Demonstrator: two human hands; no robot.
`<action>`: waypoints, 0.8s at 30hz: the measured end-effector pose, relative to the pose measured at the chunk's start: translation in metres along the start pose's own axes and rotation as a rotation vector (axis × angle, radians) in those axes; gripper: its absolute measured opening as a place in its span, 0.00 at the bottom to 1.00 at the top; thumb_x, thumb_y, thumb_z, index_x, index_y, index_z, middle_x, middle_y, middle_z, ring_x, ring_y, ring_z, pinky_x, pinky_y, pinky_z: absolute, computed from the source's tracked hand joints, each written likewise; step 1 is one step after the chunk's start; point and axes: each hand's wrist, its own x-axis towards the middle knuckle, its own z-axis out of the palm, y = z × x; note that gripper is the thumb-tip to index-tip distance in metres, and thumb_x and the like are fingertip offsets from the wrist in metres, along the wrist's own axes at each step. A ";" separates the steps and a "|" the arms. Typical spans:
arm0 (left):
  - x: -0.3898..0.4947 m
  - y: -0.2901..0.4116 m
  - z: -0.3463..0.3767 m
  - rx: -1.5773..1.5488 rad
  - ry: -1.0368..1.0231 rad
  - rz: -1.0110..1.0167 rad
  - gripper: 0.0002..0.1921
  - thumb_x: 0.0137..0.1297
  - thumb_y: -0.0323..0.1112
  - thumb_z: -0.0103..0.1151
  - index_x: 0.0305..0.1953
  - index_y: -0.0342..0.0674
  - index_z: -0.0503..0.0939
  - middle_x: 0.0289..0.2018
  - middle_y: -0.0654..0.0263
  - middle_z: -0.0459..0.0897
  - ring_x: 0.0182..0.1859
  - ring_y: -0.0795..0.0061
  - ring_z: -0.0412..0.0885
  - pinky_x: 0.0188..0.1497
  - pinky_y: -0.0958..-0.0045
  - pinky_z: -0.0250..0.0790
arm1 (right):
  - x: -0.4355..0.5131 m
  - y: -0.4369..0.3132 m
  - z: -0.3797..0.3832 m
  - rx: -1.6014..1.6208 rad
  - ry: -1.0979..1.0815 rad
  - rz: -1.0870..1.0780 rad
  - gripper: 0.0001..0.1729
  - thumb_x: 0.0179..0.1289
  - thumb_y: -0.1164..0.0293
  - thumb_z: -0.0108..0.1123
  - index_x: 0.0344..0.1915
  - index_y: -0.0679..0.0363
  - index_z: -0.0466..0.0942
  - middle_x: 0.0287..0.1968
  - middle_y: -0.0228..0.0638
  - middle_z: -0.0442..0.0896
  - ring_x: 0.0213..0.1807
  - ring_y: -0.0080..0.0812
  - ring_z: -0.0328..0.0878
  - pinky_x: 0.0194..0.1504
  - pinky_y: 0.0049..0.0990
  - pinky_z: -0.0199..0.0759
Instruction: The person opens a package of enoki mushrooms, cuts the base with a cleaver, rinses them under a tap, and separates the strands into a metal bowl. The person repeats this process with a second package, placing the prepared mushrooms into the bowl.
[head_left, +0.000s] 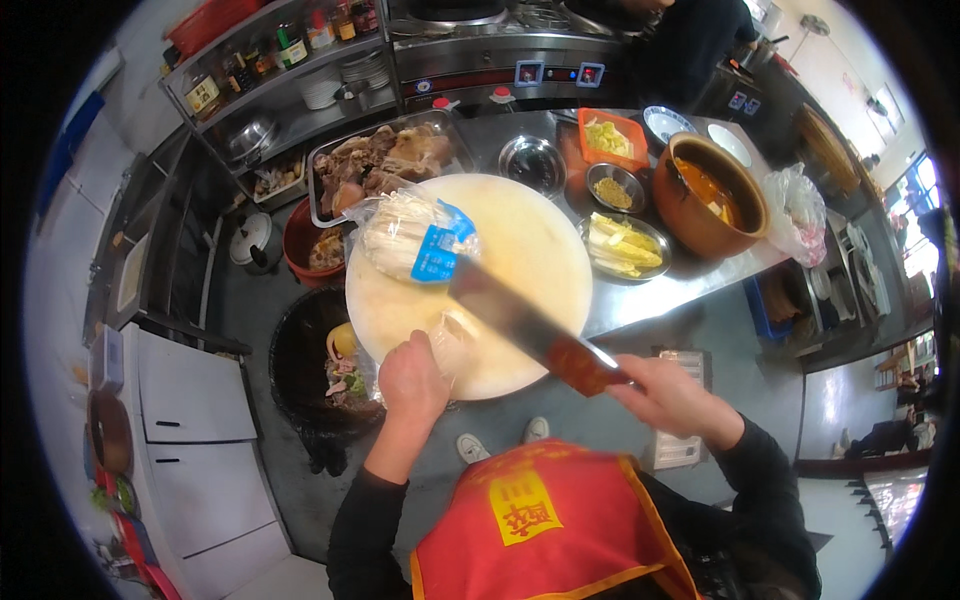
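Note:
My right hand (664, 391) grips the handle of a broad cleaver (525, 322). Its blurred blade slants over the round cutting board (532, 232), its far end near the blue label of a bag of enoki mushrooms (405, 236). That clear plastic bag lies on the board's far left part. At the near left edge of the board, my left hand (412, 379) is closed around a pale piece in clear plastic (450, 346). Blur hides what exactly this piece is, and my fingertips are turned out of sight.
Beyond the board stands a metal tray of meat (382, 161). To the right are a plate of cut cabbage (626, 247), a seasoning bowl (613, 187), an orange basket (637, 154) and a brown pot of red soup (720, 225). A black-lined bin (300, 382) sits below left. A person (690, 52) stands by the stove.

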 end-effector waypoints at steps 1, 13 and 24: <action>0.001 -0.001 0.001 0.012 0.002 0.012 0.18 0.39 0.37 0.66 0.30 0.36 0.70 0.26 0.52 0.77 0.33 0.52 0.75 0.36 0.59 0.68 | 0.003 0.002 0.006 -0.080 -0.004 -0.099 0.17 0.59 0.68 0.49 0.47 0.64 0.68 0.29 0.45 0.77 0.31 0.44 0.75 0.32 0.34 0.68; 0.005 -0.005 0.013 0.061 0.039 0.014 0.16 0.41 0.35 0.64 0.28 0.35 0.69 0.23 0.50 0.77 0.29 0.49 0.76 0.32 0.58 0.68 | 0.034 0.005 0.039 -0.113 -0.138 0.077 0.15 0.59 0.67 0.48 0.44 0.65 0.66 0.29 0.49 0.77 0.35 0.51 0.73 0.36 0.41 0.66; 0.020 -0.016 0.005 0.099 0.054 -0.051 0.17 0.42 0.38 0.64 0.30 0.36 0.70 0.24 0.50 0.78 0.30 0.50 0.78 0.34 0.59 0.69 | 0.002 0.014 0.002 -0.054 -0.065 0.095 0.14 0.59 0.67 0.49 0.44 0.60 0.68 0.28 0.47 0.76 0.33 0.48 0.74 0.33 0.41 0.65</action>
